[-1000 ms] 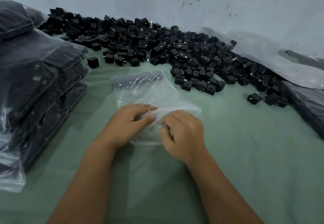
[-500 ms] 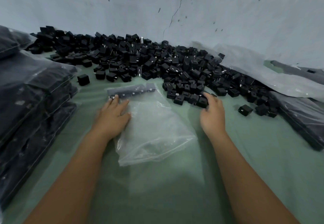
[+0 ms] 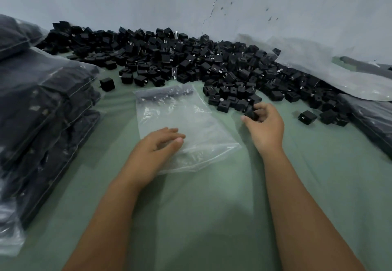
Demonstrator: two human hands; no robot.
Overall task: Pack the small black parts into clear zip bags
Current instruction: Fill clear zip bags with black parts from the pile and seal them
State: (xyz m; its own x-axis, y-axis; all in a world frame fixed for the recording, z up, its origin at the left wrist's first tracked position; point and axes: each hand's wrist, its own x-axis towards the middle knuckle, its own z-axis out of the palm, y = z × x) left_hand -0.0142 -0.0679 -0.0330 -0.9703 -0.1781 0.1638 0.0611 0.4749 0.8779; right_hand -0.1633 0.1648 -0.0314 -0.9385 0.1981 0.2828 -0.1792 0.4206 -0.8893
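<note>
Already, filled bags [image 3: 42, 109] stack at nine o'clock, but I see the big pile [image 3: 191, 63] at twelve unpacked. My right hand [image 3: 264, 127] clutches one black part [image 3: 251, 113]; my left hand [image 3: 157, 152] lies relaxed on the zip bag [image 3: 182, 120], which holds a row of parts.

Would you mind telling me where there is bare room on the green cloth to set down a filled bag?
Free: the green cloth right of the right hand, and near the camera beyond the clear zip bag under the left hand. Crowded: the pile of black parts along the wall and the stack of filled bags at left.
</note>
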